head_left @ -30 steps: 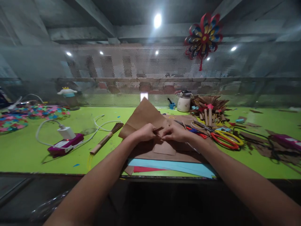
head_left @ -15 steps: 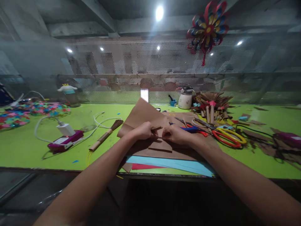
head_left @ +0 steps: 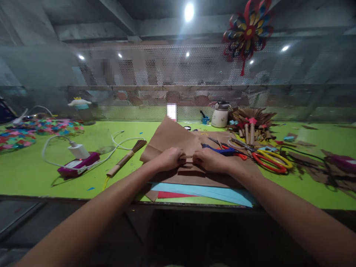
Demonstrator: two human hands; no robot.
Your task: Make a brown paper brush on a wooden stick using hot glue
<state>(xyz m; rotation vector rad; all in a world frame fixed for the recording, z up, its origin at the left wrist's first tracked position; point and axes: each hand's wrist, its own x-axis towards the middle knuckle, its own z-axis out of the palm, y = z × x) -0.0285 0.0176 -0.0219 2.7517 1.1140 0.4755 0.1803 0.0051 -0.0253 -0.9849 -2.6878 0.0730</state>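
Between my two hands a narrow folded strip of brown paper (head_left: 189, 157) is stretched level. My left hand (head_left: 172, 158) pinches its left end, and my right hand (head_left: 208, 160) pinches the right end; both sets of fingers are closed. Under and behind them lie brown paper sheets (head_left: 169, 135), one with a corner rising up at the back. Another folded brown piece (head_left: 191, 172) rests just below my hands. Blue-handled scissors (head_left: 222, 150) lie right beside my right hand. Light blue paper (head_left: 203, 190) and red paper (head_left: 175, 194) stick out beneath the brown sheets at the table edge.
Red-handled and yellow-handled scissors (head_left: 271, 162) lie at right, near rolled brown paper pieces (head_left: 251, 131). On the left are a purple power strip (head_left: 79, 165) with a white charger and cable, and a tied paper bundle (head_left: 125, 159). A white jar (head_left: 220, 115) stands at the back.
The brown strip was tilted in my left hand with my right hand apart from it. Now it lies level, held at both ends, and my hands are closer together.
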